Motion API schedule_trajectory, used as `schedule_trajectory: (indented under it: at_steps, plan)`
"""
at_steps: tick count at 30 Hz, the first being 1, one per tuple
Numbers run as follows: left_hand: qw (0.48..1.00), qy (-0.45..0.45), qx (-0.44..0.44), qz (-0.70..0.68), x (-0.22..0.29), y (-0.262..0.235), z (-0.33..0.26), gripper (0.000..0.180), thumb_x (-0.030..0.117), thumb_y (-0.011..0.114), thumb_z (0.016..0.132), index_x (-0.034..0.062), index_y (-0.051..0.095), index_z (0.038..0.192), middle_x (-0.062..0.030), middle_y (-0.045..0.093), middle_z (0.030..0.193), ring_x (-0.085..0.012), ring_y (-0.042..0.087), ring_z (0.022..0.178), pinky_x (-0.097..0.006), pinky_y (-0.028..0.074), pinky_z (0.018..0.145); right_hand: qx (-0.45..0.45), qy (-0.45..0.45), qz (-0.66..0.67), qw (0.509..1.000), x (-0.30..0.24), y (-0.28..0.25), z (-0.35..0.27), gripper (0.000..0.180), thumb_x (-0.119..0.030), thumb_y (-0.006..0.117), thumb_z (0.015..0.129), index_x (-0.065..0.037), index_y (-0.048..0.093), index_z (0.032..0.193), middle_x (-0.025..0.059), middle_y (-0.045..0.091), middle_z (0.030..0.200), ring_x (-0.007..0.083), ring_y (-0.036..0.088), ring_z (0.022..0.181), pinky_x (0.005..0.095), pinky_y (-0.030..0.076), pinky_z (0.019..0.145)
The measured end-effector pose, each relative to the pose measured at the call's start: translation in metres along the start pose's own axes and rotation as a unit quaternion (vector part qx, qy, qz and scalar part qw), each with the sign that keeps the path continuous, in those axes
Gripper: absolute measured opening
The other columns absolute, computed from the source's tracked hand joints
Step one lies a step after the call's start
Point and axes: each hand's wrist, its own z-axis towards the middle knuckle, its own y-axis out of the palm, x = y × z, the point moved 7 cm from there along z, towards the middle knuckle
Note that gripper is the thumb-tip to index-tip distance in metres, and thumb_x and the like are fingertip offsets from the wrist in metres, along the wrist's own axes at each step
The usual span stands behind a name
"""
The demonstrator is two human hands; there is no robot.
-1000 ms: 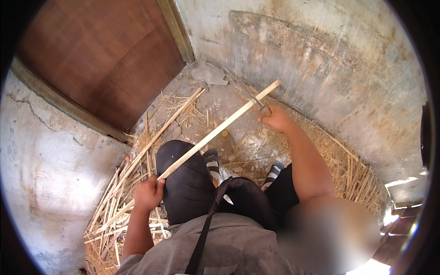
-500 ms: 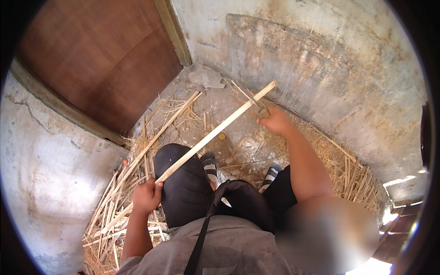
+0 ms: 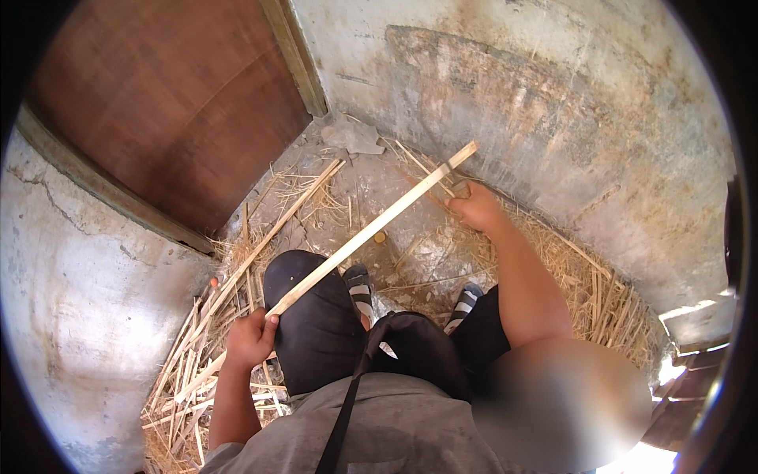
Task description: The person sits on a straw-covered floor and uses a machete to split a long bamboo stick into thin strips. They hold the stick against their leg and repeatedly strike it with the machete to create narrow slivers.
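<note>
A long pale wooden strip, likely split bamboo (image 3: 371, 229), slants across my raised left knee, its far end pointing up and right toward the wall. My left hand (image 3: 251, 338) is closed round its near end, and a part of the strip runs on behind the hand to the lower left. By the far end, my right hand (image 3: 475, 208) is closed on a knife (image 3: 448, 167), whose dull blade crosses the strip. Blur and the hand hide much of the blade and handle.
Shavings and loose strips (image 3: 185, 371) lie thick at my left. More shavings (image 3: 592, 296) line the base of the stained wall (image 3: 537, 103) at right. A brown door (image 3: 181, 103) stands at far left. A flat grey piece (image 3: 353, 137) lies in the corner.
My right hand and the knife have shifted slightly, the blade now at a different angle over the strip, nearer its far end. My left hand keeps its hold almost unmoved.
</note>
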Motion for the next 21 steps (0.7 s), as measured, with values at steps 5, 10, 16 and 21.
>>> schedule_trajectory:
  at_steps: [5, 10, 16, 21]
  plan:
    - [0.999, -0.035, -0.018, -0.029, -0.003, 0.002, -0.004, 0.045, 0.039, 0.060, 0.101, 0.0026, 0.054, 0.075, -0.0222, 0.057, 0.061, -0.0452, 0.060, 0.060, -0.050, 0.045, 0.056, -0.141, -0.227, -0.235, 0.935, -0.094, 0.055, -0.056, 0.038, -0.027, 0.077, 0.084, -0.006, 0.069, 0.115, 0.0164, 0.075, 0.101, 0.0293, 0.070, 0.079, 0.0451, 0.055, 0.077]
    - [0.998, -0.029, -0.017, -0.045, -0.011, 0.009, 0.001, 0.045, 0.039, 0.058, 0.102, 0.0020, 0.055, 0.076, -0.0227, 0.058, 0.063, -0.0453, 0.061, 0.062, -0.050, 0.045, 0.057, -0.167, -0.191, -0.171, 0.952, -0.078, 0.045, -0.044, 0.040, -0.029, 0.076, 0.086, -0.007, 0.069, 0.119, 0.0191, 0.073, 0.099, 0.0308, 0.071, 0.086, 0.0438, 0.055, 0.082]
    - [0.997, -0.069, -0.016, -0.034, -0.005, 0.002, -0.004, 0.043, 0.037, 0.060, 0.101, 0.0020, 0.054, 0.077, -0.0233, 0.059, 0.064, -0.0463, 0.062, 0.064, -0.051, 0.046, 0.059, -0.049, -0.074, -0.095, 0.992, -0.049, 0.014, -0.024, 0.040, -0.031, 0.075, 0.086, -0.008, 0.069, 0.118, 0.0220, 0.072, 0.092, 0.0319, 0.071, 0.087, 0.0427, 0.055, 0.079]
    - [0.997, -0.056, 0.050, -0.027, 0.011, 0.003, -0.011, 0.039, 0.035, 0.065, 0.098, 0.0016, 0.054, 0.080, -0.0227, 0.061, 0.063, -0.0458, 0.063, 0.064, -0.051, 0.047, 0.058, -0.142, -0.252, -0.243, 0.926, -0.096, 0.062, -0.065, 0.043, -0.032, 0.078, 0.086, -0.004, 0.069, 0.117, 0.0209, 0.070, 0.089, 0.0355, 0.070, 0.085, 0.0437, 0.054, 0.080]
